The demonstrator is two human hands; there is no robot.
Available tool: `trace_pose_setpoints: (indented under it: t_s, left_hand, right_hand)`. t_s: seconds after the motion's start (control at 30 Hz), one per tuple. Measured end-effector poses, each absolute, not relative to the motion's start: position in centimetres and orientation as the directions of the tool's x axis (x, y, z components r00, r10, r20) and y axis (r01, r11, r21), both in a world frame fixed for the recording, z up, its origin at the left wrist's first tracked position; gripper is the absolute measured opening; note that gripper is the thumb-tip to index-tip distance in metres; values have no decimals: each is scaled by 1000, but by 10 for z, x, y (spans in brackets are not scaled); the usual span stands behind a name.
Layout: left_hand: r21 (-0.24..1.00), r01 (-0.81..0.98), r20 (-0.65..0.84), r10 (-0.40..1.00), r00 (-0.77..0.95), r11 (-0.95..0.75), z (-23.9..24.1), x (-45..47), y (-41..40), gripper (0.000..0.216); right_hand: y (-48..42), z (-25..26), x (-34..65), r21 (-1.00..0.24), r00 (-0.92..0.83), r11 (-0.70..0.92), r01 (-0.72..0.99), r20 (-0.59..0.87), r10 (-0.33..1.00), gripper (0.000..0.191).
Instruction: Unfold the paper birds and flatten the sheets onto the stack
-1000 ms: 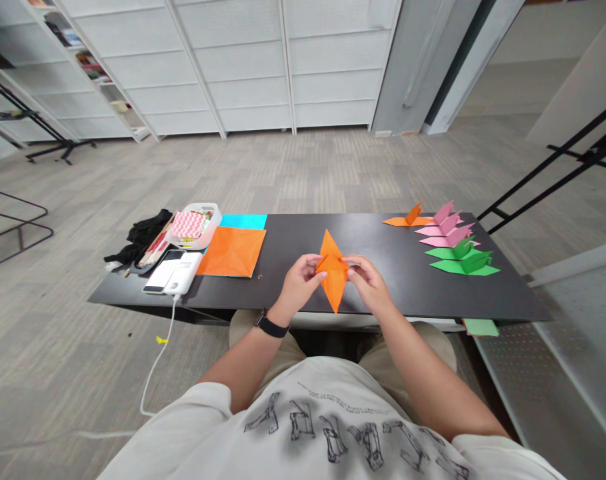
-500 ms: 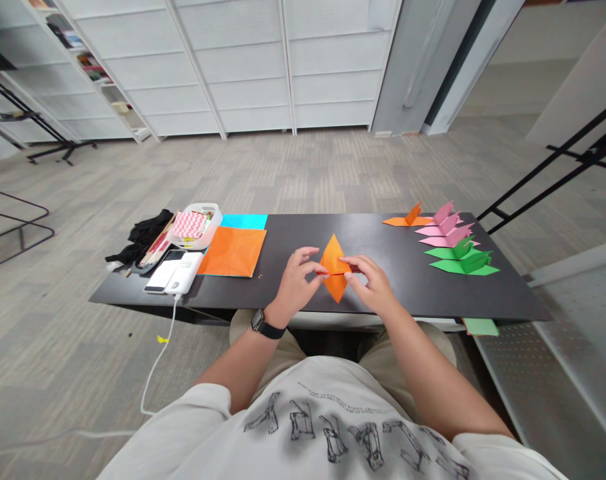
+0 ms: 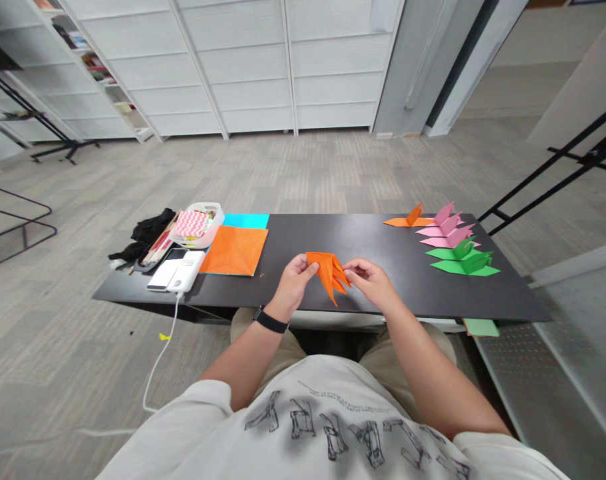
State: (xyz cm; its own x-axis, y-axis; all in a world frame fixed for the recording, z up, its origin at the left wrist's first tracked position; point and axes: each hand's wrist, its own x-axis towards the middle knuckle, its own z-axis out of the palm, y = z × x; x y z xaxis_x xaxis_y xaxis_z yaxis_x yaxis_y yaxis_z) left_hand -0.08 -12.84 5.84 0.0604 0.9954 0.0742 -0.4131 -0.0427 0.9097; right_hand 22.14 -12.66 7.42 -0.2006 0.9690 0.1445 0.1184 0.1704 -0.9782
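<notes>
I hold a partly folded orange paper piece (image 3: 329,272) just above the near edge of a black table (image 3: 383,293). My left hand (image 3: 293,287) pinches its left corner between thumb and fingers. My right hand (image 3: 370,282) is closed on its right side, where several pointed flaps fan out. The paper's long tip points down toward me. A black watch sits on my left wrist.
Flat orange sheets (image 3: 234,250) over a blue sheet (image 3: 245,221) lie at the left, beside a white tray of paper (image 3: 197,223), a phone on a white power bank (image 3: 175,269) and black cloth (image 3: 143,233). Finished orange (image 3: 409,217), pink (image 3: 445,227) and green (image 3: 463,259) folded pieces sit far right.
The tall orange diamond has been folded shorter, then turned and tilted so that its flaps fan out to the right. Both hands stayed on it near the table's front edge.
</notes>
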Motion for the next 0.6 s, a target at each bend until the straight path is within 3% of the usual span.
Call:
trace_pose_setpoints:
  t_s: [0.13, 0.27, 0.47, 0.6]
  left_hand:
    - [926, -375, 63, 998, 25, -49, 51, 0, -125, 43]
    - [968, -196, 126, 979, -159, -156, 52, -1, -126, 43]
    - [981, 26, 193, 981, 16, -193, 59, -10, -139, 33]
    - [932, 233, 289, 957, -9, -279, 57, -12, -140, 24]
  right_hand:
    - [-127, 71, 217, -994, -260, 48, 100, 20, 965, 33]
    - [-127, 69, 215, -980, -105, 70, 188, 51, 993, 29]
    - [-129, 69, 221, -943, 51, 95, 319, 117, 992, 27]
    - [-130, 68, 223, -933, 42, 117, 340, 140, 989, 25]
